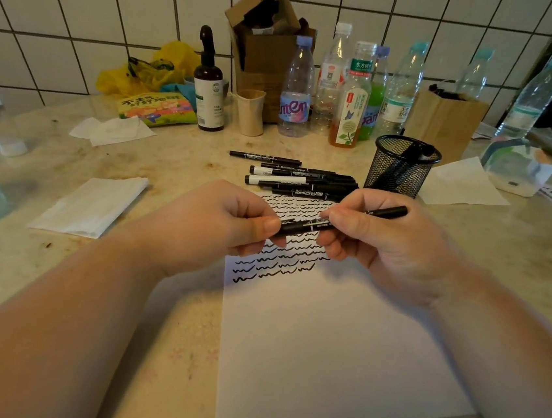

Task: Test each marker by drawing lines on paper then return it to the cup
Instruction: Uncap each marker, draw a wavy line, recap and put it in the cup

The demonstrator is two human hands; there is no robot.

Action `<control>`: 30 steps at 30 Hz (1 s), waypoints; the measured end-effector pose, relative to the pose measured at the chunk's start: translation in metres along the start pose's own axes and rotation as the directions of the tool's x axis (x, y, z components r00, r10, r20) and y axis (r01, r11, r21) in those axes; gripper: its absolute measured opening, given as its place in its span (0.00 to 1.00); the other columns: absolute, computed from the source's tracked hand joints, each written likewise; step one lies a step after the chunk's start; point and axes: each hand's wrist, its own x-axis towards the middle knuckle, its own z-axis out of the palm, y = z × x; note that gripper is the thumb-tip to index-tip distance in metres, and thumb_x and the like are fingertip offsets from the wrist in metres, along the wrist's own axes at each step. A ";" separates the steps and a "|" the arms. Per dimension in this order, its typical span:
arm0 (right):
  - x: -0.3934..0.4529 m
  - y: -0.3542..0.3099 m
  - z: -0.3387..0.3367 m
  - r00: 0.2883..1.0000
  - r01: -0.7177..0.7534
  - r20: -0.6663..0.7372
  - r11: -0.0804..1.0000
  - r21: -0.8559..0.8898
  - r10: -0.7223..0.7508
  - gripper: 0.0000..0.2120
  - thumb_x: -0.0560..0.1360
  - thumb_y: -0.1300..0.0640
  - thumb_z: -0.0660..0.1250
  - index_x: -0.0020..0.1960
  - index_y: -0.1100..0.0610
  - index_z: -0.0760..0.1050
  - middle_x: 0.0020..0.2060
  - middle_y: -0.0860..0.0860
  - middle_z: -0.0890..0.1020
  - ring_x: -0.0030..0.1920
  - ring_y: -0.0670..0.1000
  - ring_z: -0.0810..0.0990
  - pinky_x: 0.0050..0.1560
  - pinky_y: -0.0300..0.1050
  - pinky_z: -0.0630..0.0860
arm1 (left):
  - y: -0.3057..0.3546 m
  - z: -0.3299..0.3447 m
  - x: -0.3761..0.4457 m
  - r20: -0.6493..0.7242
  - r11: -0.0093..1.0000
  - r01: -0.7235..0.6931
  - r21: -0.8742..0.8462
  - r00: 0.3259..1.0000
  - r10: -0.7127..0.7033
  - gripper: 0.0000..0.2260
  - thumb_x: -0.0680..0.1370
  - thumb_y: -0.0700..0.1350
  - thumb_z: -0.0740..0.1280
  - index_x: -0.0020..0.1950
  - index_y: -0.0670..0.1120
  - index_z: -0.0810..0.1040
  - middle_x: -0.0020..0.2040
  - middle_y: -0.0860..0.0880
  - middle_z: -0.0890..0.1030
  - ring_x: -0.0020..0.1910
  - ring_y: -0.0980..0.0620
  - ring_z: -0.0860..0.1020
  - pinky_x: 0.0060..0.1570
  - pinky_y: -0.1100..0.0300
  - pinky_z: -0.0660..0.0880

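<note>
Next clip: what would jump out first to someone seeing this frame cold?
Dead centre, the left hand and right hand pinch one black marker horizontally above the paper, whose upper part carries rows of black wavy lines. Just behind lies a pile of markers, with the black mesh cup to its right.

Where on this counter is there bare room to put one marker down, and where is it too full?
Bare counter lies left of the paper, below the folded tissue, and right of the paper's lower half. It is crowded behind the paper: loose markers, the mesh cup and bottles. Both hands, left and right, hold a marker over the paper.
</note>
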 end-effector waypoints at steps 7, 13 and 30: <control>0.000 -0.010 0.004 0.934 0.159 -0.291 0.971 -0.177 -0.206 0.06 0.79 0.57 0.67 0.44 0.54 0.81 0.30 0.54 0.81 0.28 0.52 0.77 0.29 0.43 0.74 | -0.009 0.012 0.010 -0.066 0.943 0.033 0.331 0.998 -0.011 0.08 0.78 0.57 0.65 0.56 0.60 0.78 0.39 0.58 0.85 0.39 0.62 0.80 0.43 0.61 0.77; 0.009 -0.050 -0.018 0.744 0.260 -0.633 0.965 -0.019 -0.213 0.07 0.82 0.57 0.61 0.52 0.53 0.79 0.34 0.50 0.80 0.29 0.52 0.79 0.33 0.43 0.75 | -0.014 0.011 0.009 -0.049 0.903 0.067 0.424 0.997 -0.051 0.07 0.78 0.56 0.66 0.52 0.57 0.82 0.42 0.59 0.84 0.41 0.62 0.79 0.41 0.65 0.76; 0.046 -0.057 -0.047 0.756 -0.086 -0.525 0.736 -0.672 -0.391 0.17 0.80 0.50 0.67 0.68 0.47 0.71 0.38 0.51 0.83 0.33 0.50 0.80 0.34 0.46 0.76 | -0.020 0.011 0.011 -0.063 0.894 0.043 0.446 0.998 -0.016 0.07 0.79 0.56 0.66 0.51 0.57 0.82 0.41 0.59 0.83 0.41 0.60 0.79 0.40 0.66 0.76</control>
